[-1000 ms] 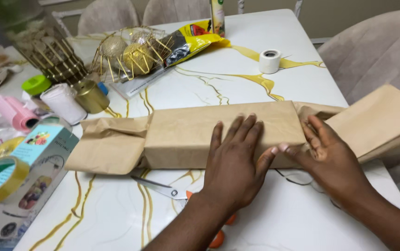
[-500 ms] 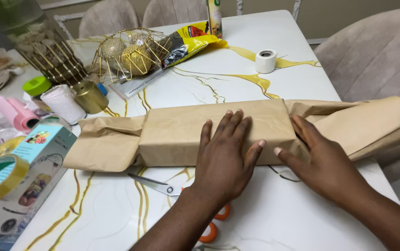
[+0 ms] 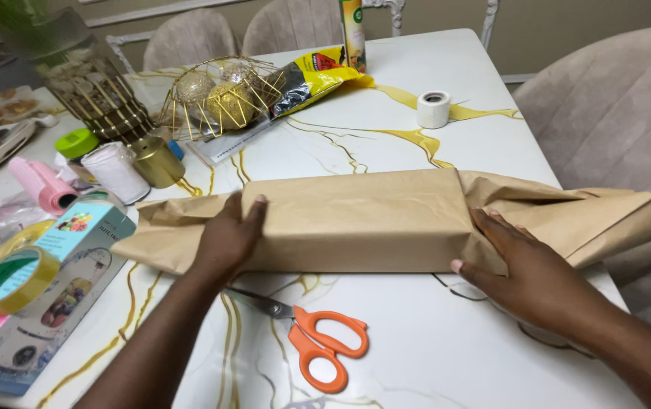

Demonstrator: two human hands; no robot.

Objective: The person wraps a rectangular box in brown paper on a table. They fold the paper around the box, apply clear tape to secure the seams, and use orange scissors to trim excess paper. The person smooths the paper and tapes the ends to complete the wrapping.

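Two hands pressed a long parcel (image 3: 356,220) wrapped in creased brown paper: left hand (image 3: 228,236) cupped its left end, right hand (image 3: 531,271) lay fingers spread on the crumpled right end.

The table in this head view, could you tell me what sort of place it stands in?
Probably a home dining room: a white marble-look table with gold veins, upholstered chairs around it, and a gold wire bowl of glittery balls as decoration.

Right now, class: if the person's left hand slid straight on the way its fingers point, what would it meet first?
The left hand already rests on the long brown-paper-wrapped box; past it, probably the gold wire basket of glitter balls, though depth is unclear.
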